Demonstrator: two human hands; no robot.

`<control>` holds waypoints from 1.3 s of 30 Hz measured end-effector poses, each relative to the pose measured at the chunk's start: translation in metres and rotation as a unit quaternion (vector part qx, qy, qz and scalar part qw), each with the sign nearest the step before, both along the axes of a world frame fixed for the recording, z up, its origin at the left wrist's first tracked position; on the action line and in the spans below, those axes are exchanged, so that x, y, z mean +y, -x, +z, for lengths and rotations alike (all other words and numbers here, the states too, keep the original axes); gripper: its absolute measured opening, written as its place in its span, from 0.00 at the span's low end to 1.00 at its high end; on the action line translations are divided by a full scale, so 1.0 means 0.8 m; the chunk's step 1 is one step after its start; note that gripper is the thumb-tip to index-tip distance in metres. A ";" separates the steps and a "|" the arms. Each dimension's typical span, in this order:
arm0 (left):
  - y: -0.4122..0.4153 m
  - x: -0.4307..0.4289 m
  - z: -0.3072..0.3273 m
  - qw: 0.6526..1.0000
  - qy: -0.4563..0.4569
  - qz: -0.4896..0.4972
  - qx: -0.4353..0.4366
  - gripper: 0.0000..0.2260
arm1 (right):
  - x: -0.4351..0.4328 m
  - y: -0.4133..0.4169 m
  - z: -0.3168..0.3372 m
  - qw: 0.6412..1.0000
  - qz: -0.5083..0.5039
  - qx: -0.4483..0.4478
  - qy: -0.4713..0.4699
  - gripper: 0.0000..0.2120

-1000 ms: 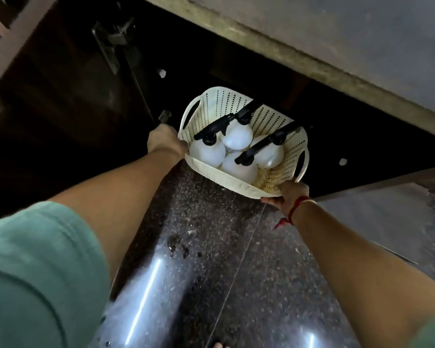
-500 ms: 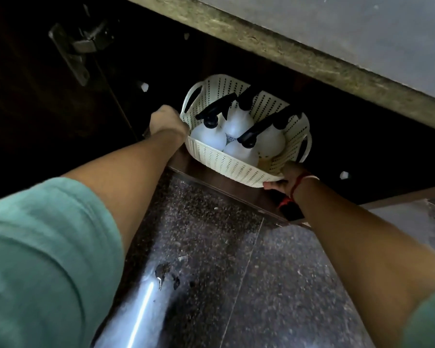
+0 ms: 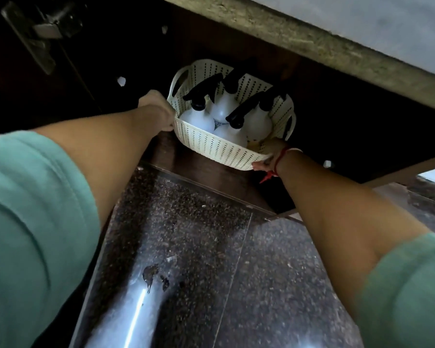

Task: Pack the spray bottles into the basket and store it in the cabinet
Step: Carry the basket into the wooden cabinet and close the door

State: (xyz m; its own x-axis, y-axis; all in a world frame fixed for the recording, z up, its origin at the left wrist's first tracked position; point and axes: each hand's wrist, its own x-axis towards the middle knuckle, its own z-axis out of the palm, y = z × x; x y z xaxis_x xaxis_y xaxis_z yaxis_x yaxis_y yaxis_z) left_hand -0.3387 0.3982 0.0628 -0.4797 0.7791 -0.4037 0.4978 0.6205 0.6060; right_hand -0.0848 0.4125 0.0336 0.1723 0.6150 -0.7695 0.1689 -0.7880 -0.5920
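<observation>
A cream perforated basket (image 3: 219,149) sits inside the dark cabinet (image 3: 362,126) opening, under the stone counter edge. It holds several white spray bottles (image 3: 222,109) with black trigger heads, standing upright and packed together. My left hand (image 3: 158,111) grips the basket's left rim. My right hand (image 3: 268,156), with a red thread on the wrist, grips the rim at the front right. The basket's base is hidden by its own wall.
An open cabinet door with a metal hinge (image 3: 43,33) stands at the upper left. The counter slab (image 3: 312,41) overhangs the opening. A brown cabinet floor lip (image 3: 211,177) meets the speckled granite floor (image 3: 186,247) below.
Both hands have carried the basket forward from above the floor into the cabinet opening, deeper under the counter.
</observation>
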 end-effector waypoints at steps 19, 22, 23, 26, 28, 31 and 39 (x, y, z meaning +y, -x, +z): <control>0.027 -0.233 0.302 0.886 -0.128 -0.337 0.292 0.11 | -0.269 0.197 0.297 0.951 0.169 -0.211 -0.148 0.22; 0.079 -0.264 0.360 0.811 -0.170 -0.441 0.344 0.15 | -0.306 0.236 0.353 0.893 0.269 -0.194 -0.304 0.11; 0.094 -0.278 0.368 0.796 -0.170 -0.450 0.367 0.17 | -0.318 0.245 0.363 0.869 0.298 -0.174 -0.356 0.09; 0.142 -0.325 0.372 0.782 -0.152 -0.445 0.410 0.23 | -0.348 0.271 0.378 0.802 0.378 -0.160 -0.434 0.18; 0.172 -0.356 0.355 0.788 -0.050 -0.460 0.406 0.33 | -0.370 0.285 0.371 0.779 0.439 -0.154 -0.420 0.27; 0.200 -0.389 0.320 0.775 0.077 -0.482 0.401 0.45 | -0.404 0.300 0.344 0.766 0.529 -0.129 -0.342 0.41; 0.170 -0.410 0.296 0.795 0.009 -0.467 0.387 0.52 | -0.440 0.322 0.329 0.814 0.503 -0.124 -0.262 0.50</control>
State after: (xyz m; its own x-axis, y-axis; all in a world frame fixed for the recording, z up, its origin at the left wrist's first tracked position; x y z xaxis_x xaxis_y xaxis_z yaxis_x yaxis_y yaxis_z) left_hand -0.4749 0.0702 0.2997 0.1952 0.9385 -0.2849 0.9659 -0.2344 -0.1103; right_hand -0.3424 0.0603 0.2972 -0.5105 0.7738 -0.3749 0.7392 0.1722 -0.6512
